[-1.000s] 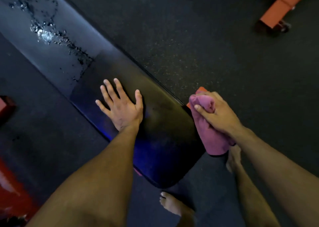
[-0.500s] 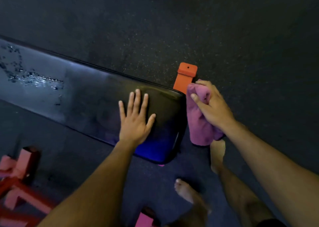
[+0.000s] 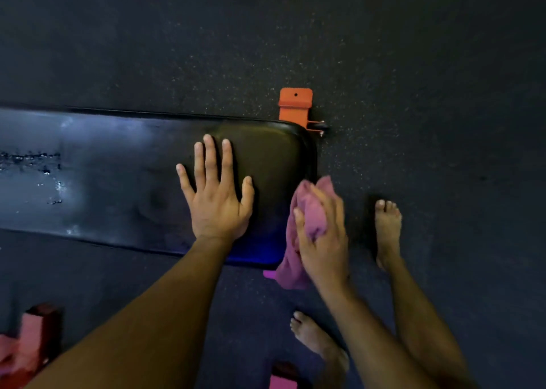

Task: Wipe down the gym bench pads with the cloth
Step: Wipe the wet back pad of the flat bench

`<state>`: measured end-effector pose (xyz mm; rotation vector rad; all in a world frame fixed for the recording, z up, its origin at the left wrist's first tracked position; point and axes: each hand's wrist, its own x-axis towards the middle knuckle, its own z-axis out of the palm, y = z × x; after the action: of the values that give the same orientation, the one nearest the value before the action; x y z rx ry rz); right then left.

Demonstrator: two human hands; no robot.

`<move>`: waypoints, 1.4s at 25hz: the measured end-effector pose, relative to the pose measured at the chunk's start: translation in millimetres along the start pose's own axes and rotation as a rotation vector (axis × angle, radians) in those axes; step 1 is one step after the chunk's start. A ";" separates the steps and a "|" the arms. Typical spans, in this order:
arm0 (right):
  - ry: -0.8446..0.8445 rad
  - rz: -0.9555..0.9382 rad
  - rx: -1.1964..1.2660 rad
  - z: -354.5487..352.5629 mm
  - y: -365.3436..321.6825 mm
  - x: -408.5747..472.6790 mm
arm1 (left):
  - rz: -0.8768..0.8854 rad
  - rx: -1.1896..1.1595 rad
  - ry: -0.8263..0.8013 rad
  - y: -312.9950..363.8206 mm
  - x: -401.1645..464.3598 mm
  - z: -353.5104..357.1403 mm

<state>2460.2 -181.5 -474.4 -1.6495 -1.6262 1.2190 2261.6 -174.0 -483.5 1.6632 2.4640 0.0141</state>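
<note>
The left hand (image 3: pixel 217 199) lies flat with fingers spread, pressing on the black bench pad (image 3: pixel 118 179) near its right end and holding nothing. The right hand (image 3: pixel 320 235) grips the bunched pink cloth (image 3: pixel 310 211) against the pad's end edge, part of the cloth hanging below the lower corner.

What could go wrong, as I judge it: water droplets (image 3: pixel 32 164) sit on the far left of the pad, well apart from the cloth, so a wipe confined to this end would leave them. The cloth is wadded, so little of it meets the surface and it may smear more than it dries. The hanging tail could drag on the floor (image 3: pixel 413 63) and carry grit back. The braced palm covers a patch that will be missed unless it shifts. Bare feet stand close by, and drips on the rubber floor could make it slippery.

Count: 1 pad in view, 1 cloth, 2 hands, 2 bare feet (image 3: pixel 387 226), 1 orange bracket (image 3: pixel 295 105) beyond the pad's far corner, and red frame parts (image 3: pixel 26 344) at the lower left.
</note>
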 end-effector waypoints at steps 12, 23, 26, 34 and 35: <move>0.020 -0.001 0.002 1.9 -6.1 122.8 | 0.021 -0.005 0.080 -2.8 -0.2 8.5; 0.091 0.119 0.074 19.9 11.4 -54.8 | 0.003 -0.016 0.094 -2.0 0.0 4.4; 0.037 0.181 0.100 9.9 4.7 -20.9 | 0.008 -0.014 0.101 -0.2 -1.2 4.9; 0.032 0.097 0.031 8.5 -1.8 -7.6 | 0.011 -0.008 0.101 -2.5 0.6 3.6; 0.031 0.116 0.058 11.1 -0.1 -42.3 | 0.010 -0.006 0.098 -2.1 -0.1 3.2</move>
<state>2455.9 -224.7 -469.5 -1.7382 -1.4802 1.2784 2260.2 -175.2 -486.8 1.7114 2.5226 0.1069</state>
